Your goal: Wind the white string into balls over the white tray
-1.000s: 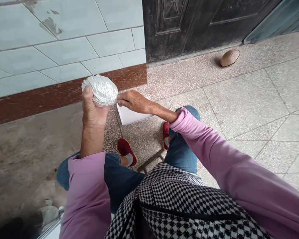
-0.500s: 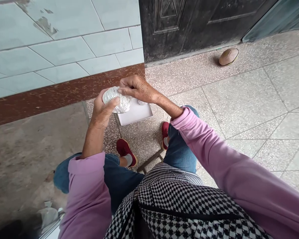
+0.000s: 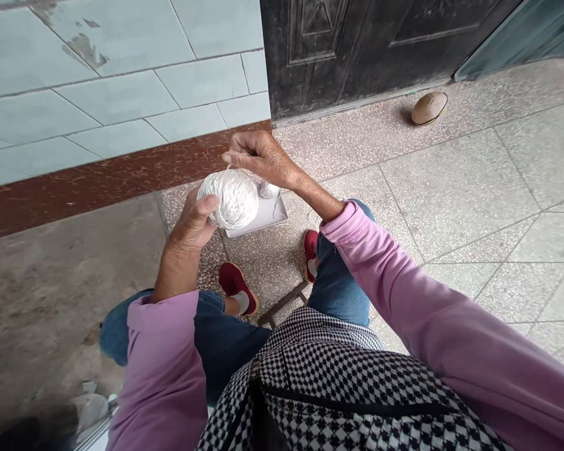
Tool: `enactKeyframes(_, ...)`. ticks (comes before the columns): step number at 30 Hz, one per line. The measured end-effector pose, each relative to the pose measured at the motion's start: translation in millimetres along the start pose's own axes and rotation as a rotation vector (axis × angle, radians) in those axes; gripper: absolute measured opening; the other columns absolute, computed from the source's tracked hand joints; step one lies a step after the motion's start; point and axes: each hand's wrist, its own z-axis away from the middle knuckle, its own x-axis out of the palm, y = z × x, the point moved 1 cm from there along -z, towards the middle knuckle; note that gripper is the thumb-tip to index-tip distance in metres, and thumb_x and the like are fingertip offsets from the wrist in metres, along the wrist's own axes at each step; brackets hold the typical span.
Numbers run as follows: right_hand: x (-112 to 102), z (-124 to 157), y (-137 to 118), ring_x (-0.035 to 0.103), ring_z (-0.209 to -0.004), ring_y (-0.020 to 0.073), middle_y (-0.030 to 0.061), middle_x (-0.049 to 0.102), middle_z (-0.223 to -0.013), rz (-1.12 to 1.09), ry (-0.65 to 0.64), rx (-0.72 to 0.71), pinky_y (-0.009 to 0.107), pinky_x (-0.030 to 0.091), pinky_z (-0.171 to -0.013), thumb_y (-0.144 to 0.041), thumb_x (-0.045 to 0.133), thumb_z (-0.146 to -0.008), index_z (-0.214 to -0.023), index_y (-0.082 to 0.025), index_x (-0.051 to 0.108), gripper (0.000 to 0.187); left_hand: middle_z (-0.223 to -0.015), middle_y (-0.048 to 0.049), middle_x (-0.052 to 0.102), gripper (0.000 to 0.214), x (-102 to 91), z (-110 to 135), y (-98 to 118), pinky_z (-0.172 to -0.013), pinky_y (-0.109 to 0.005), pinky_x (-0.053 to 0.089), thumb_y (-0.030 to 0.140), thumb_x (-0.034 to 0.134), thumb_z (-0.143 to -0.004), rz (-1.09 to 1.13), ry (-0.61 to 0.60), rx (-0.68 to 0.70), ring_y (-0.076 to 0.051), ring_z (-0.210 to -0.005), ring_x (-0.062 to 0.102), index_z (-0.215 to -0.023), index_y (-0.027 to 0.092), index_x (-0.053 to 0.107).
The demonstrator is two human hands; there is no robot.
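Observation:
A white ball of yarn (image 3: 232, 199) is gripped in my left hand (image 3: 192, 220), its thumb pressed on the near side and the other fingers hidden behind. Just above the ball, my right hand (image 3: 266, 161) pinches a strand of white yarn that runs down to the ball's top. Below the ball, a shallow white tray (image 3: 263, 223) lies on the floor, partly covered from view. Inside that tray sits a smaller whitish ball (image 3: 268, 190) with a loose strand beside it.
A tiled wall (image 3: 117, 94) with a brown base strip rises ahead on the left, beside a dark door (image 3: 357, 50). A worn brown ball (image 3: 429, 108) rests on the floor near the door. Two red shoes (image 3: 236, 285) and a metal bar (image 3: 284, 302) are below me.
My right hand has lifted slightly off the ball, drawing a strand up. The ball has turned and shifted a little right and down in my left hand, uncovering the smaller ball.

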Motion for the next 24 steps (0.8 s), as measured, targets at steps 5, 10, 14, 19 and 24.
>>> enactKeyframes(5, 7.9, -2.4, 7.3, 0.063, -0.094, 0.0189, 0.0002, 0.065, -0.095, 0.076, -0.010, 0.032, 0.033, 0.060, -0.098, -0.019, 0.065, -0.136, -0.091, -0.026, 0.054, 0.047, -0.166, -0.0220, 0.085, 0.116, 1.4, 0.5, 2.6, -0.146, -0.074, 0.062, 0.108, 0.105, -0.076, 0.101, 0.111, 0.038, -0.056, -0.179, 0.063, -0.154, 0.026, 0.079)
enactKeyframes(10, 25.5, 3.7, -0.5, 0.073, -0.107, 0.0212, 0.0054, 0.078, -0.105, 0.200, -0.109, 0.084, 0.034, 0.059, -0.109, -0.014, 0.062, -0.137, -0.099, -0.022, 0.066, 0.039, -0.165, -0.0191, 0.082, 0.107, -0.4, -7.2, 15.7, -0.145, -0.077, 0.061, 0.111, 0.103, -0.076, 0.103, 0.249, 0.099, -0.052, -0.186, 0.050, -0.137, 0.028, 0.076)
enactKeyframes(14, 38.1, 13.5, -13.2, 0.078, -0.113, 0.0250, 0.0093, 0.084, -0.111, 0.240, -0.222, 0.109, 0.035, 0.059, -0.110, -0.016, 0.063, -0.137, -0.110, -0.019, 0.076, 0.031, -0.156, -0.0154, 0.085, 0.101, -11.5, -13.9, 17.6, -0.149, -0.067, 0.058, 0.105, 0.110, -0.071, 0.057, 0.344, 0.145, -0.046, -0.178, 0.056, -0.125, 0.027, 0.075)
enactKeyframes(19, 49.6, 23.8, -28.7, 0.075, -0.107, 0.0227, 0.0073, 0.082, -0.110, 0.196, -0.394, 0.033, 0.034, 0.056, -0.106, -0.009, 0.061, -0.137, -0.106, -0.016, 0.073, 0.033, -0.146, -0.0106, 0.085, 0.092, -25.3, -15.5, 12.4, -0.140, -0.056, 0.061, 0.096, 0.113, -0.073, -0.013, 0.422, 0.156, -0.039, -0.163, 0.065, -0.119, 0.026, 0.073)
enactKeyframes(24, 49.4, 25.9, -25.4, 0.065, -0.094, 0.0178, 0.0017, 0.072, -0.098, 0.039, -0.463, -0.088, 0.031, 0.052, -0.097, -0.007, 0.060, -0.138, -0.103, -0.015, 0.071, 0.038, -0.125, -0.0050, 0.080, 0.096, -43.9, -18.7, -2.5, -0.114, -0.047, 0.066, 0.078, 0.123, -0.063, -0.160, 0.495, 0.136, -0.027, -0.119, 0.072, -0.123, 0.023, 0.072)
